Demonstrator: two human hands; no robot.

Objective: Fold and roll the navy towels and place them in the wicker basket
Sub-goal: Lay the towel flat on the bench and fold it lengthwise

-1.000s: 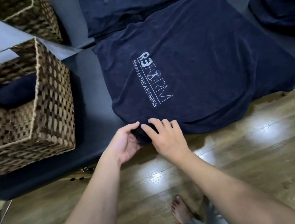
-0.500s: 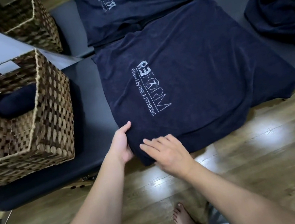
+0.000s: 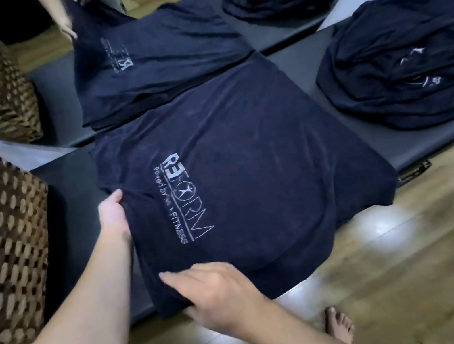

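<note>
Left hand (image 3: 111, 213) has slid to the towel's (image 3: 246, 153) 9 o'clock edge, gripping it; right hand (image 3: 219, 291) lies flat at 6 o'clock, so folding is beginning.

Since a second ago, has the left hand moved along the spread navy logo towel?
Yes. The left hand has slid from the towel's near corner up its left edge, level with the white printed logo, apart from the right hand.

Navy towel (image 3: 249, 168) spread flat, logo up, overhanging the bench's near edge; wicker basket (image 3: 4, 241) at its left end.
</note>
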